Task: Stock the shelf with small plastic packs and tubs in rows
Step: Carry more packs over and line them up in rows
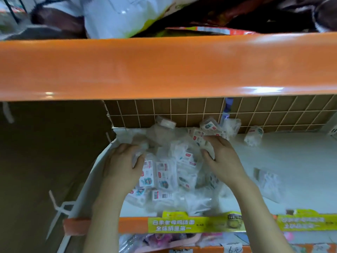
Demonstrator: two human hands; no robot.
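Clear plastic packs [164, 172] heaped on white shelf [291, 161]; left hand [122, 167] grips crumpled wrap, right hand [222, 157] pinches one labelled pack.

White shelf [291, 161], orange edge [164, 70], clear packs [164, 176]

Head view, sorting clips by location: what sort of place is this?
Likely a small shop aisle: orange shelf edge, yellow promo strips, a handwritten price tag, and labelled packs heaped on the shelf.
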